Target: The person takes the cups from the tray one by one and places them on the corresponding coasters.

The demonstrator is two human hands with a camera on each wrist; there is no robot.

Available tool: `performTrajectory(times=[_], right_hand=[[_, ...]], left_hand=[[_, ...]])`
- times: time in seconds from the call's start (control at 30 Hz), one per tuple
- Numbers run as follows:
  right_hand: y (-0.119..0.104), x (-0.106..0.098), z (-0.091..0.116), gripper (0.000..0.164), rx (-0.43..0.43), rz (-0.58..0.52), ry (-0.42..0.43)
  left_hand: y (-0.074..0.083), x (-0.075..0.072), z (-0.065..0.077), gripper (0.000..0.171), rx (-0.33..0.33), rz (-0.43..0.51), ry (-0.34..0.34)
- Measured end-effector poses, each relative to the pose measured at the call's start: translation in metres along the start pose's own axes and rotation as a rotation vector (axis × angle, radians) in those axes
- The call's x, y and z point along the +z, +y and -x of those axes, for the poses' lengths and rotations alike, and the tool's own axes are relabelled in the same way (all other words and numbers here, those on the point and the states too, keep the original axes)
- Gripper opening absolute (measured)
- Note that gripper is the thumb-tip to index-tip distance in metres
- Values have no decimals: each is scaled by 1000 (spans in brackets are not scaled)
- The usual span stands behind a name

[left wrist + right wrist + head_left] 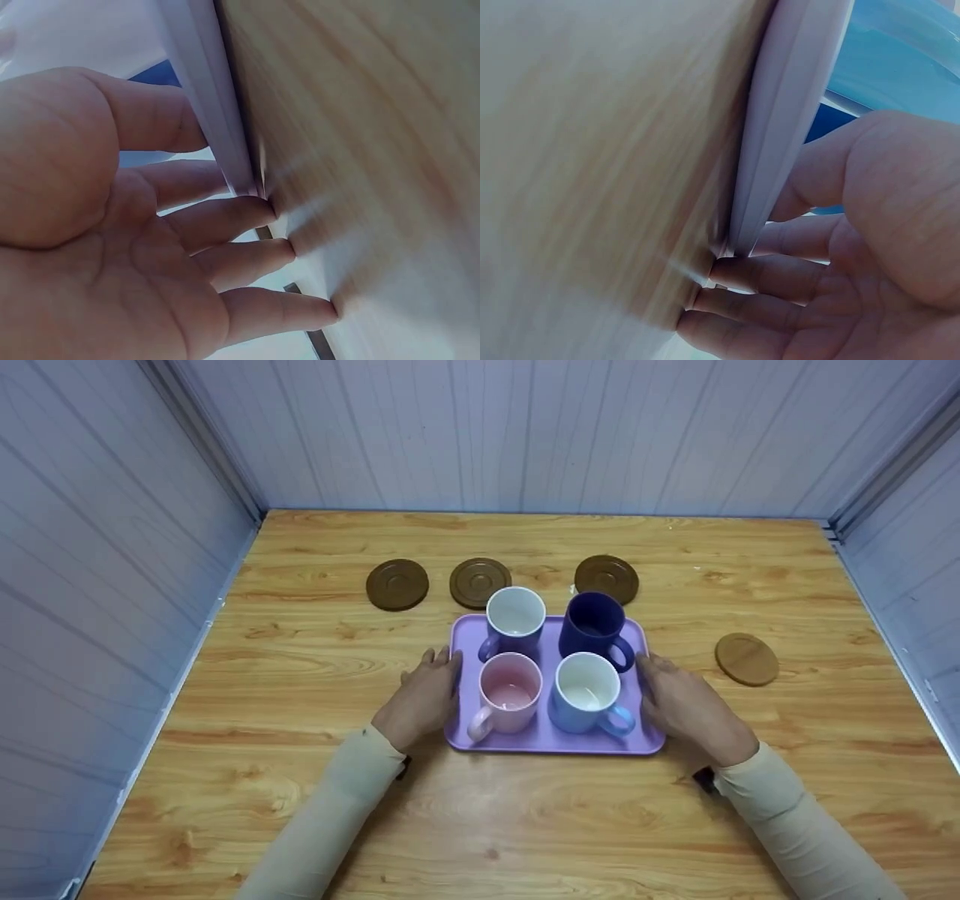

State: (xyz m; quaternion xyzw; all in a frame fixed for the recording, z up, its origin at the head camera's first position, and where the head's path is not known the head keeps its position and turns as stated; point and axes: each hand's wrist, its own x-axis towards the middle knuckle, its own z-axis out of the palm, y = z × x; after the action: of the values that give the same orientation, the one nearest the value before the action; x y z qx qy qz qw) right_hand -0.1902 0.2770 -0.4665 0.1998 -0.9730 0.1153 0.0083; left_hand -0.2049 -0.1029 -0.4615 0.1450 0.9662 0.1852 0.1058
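A purple tray (546,742) lies on the wooden table, carrying a pink mug (511,697), a light blue mug (585,705), a purple mug with a white inside (516,619) and a dark blue mug (592,622). My left hand (424,697) holds the tray's left side. In the left wrist view its thumb (161,116) reaches over the rim, and the lower fingertips touch the table. On the opposite side my right hand (686,705) grips the tray likewise, thumb over the rim (787,112), other fingers low against the tabletop. Both thumb tips are hidden behind the rim.
Three dark brown coasters lie behind the tray: a left one (397,584), a middle one (480,583) and a right one (607,577), which the dark blue mug overlaps in view. A lighter wooden coaster (746,658) lies right of my right hand. Pale panels (487,435) enclose the table.
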Motion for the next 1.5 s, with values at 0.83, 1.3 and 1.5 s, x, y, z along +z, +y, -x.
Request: performTrajectory(times=[0.83,1.3,1.5], right_hand=[[1,3,2,49,16,-18,-3],[16,-44,4,55,103,-89,-16],[35,-71,8,64,214,-97,-17]], left_hand=[[2,2,-3,54,-21,-1,-51],[2,5,-4,54,-29,20,-49],[2,3,-4,53,-28,14,-34]])
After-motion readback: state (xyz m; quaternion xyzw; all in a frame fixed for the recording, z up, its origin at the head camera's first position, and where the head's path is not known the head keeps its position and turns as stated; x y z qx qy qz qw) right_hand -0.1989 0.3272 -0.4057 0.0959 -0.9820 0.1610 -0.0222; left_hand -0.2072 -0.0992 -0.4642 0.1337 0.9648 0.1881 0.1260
